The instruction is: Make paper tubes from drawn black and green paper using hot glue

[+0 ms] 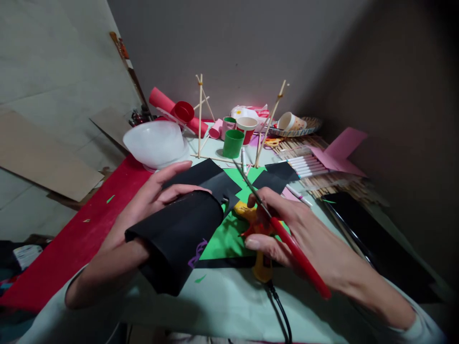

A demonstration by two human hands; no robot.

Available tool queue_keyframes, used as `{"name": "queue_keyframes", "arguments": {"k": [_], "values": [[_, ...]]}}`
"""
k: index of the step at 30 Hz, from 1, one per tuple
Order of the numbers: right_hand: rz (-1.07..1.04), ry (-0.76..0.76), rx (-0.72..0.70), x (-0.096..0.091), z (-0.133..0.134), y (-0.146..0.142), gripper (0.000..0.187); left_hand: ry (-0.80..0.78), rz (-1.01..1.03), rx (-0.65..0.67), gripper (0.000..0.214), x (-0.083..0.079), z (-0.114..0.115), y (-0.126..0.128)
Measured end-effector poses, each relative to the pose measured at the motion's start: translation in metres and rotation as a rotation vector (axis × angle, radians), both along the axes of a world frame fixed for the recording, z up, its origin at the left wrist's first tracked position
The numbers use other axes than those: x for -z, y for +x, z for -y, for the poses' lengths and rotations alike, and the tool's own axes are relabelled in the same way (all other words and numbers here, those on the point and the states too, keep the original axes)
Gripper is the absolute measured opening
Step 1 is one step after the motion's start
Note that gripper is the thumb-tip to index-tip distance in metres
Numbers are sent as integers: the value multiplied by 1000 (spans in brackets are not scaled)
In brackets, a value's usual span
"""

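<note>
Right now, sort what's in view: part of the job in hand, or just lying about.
In the job:
curled black paper, in the left hand
red-handled tool, in the right hand
probably the glue gun

Seemingly lying about:
white bowl
green cup
markers

My feed, logged: dim light; plain grey wall [236, 48], twelve o'clock, blackening toward two; soft shadows across bright-green paper sheet [217, 247], six o'clock; edges stretched.
</note>
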State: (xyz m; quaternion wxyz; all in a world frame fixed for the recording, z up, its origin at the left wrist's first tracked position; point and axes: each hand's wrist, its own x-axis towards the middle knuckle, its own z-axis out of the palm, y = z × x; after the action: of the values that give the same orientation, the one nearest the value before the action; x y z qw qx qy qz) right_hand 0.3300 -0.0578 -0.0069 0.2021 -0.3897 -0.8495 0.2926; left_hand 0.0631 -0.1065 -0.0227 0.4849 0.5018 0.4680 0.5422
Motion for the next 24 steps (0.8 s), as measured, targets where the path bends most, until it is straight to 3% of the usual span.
{"name": "queue_keyframes", "arguments": {"k": [9, 13, 24], "values": [[33, -3, -67, 3, 9, -5, 39, 63, -27, 14, 60, -7, 13, 16], [29, 44, -64, 8, 12, -9, 37, -10, -11, -33, 50, -11, 14, 21], [-5, 82, -23, 7, 13, -9, 39, 102, -66, 10, 52, -2, 11, 16]]}}
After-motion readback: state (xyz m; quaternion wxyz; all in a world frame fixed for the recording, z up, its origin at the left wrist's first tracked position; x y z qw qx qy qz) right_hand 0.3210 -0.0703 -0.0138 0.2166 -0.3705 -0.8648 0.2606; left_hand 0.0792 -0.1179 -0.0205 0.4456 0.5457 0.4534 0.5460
